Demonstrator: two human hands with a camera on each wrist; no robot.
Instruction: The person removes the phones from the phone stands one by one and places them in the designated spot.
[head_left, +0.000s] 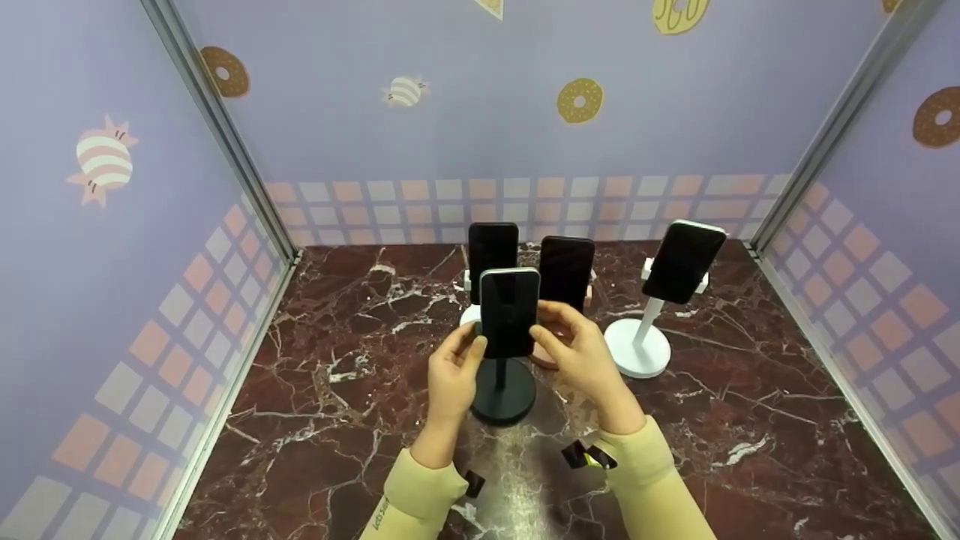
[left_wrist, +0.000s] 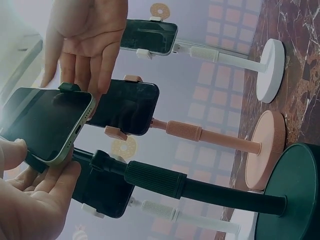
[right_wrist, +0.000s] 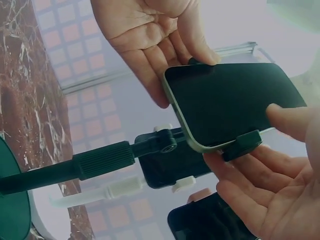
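A dark-screened phone (head_left: 510,311) with a pale green edge stands upright in the clamp of a dark green phone stand (head_left: 502,394). My left hand (head_left: 454,375) holds the phone's left side, thumb at the front edge and fingers behind. From the other side my right hand (head_left: 581,352) grips it, with the right thumb (right_wrist: 287,120) on the screen's edge and the fingers reaching behind. Green clamp arms (right_wrist: 242,145) hug both long sides of the phone in the right wrist view.
Behind, a pink stand (left_wrist: 215,137) and a white stand hold a dark phone (head_left: 566,274) and another phone (head_left: 493,251). At right, a white stand (head_left: 637,349) carries a tilted phone (head_left: 684,262). Patterned walls (head_left: 480,135) enclose the marbled table (head_left: 360,420).
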